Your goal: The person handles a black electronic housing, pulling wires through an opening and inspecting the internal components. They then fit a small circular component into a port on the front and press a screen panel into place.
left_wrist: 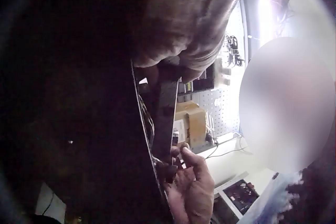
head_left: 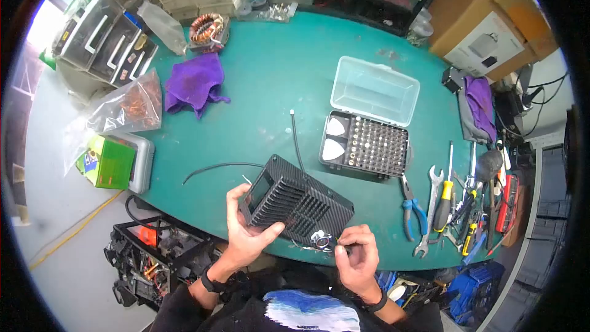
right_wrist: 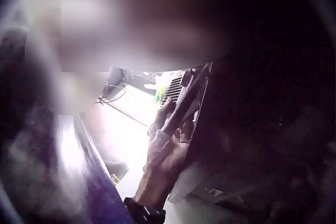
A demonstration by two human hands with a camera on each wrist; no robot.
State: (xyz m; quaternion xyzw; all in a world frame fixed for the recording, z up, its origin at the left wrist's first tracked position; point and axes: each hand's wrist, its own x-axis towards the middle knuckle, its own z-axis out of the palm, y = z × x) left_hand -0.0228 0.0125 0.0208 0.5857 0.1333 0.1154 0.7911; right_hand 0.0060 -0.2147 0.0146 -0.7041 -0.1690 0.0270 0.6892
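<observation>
A black vented metal case with a carbon-fibre-like pattern is held tilted over the near edge of the table. My left hand grips its left end, thumb on the slatted side. At the case's near right corner sits a round silvery fitting with thin wires around it. My right hand is right beside that fitting, fingers curled and thumb pinching a small dark piece whose kind I cannot tell. In the left wrist view the right hand shows past the case's edge. Two black cables lie on the table behind the case.
An open bit set with its clear lid raised lies behind the case. Blue-handled pliers, wrenches and screwdrivers crowd the right side. A purple cloth, a copper coil and a green box are on the left.
</observation>
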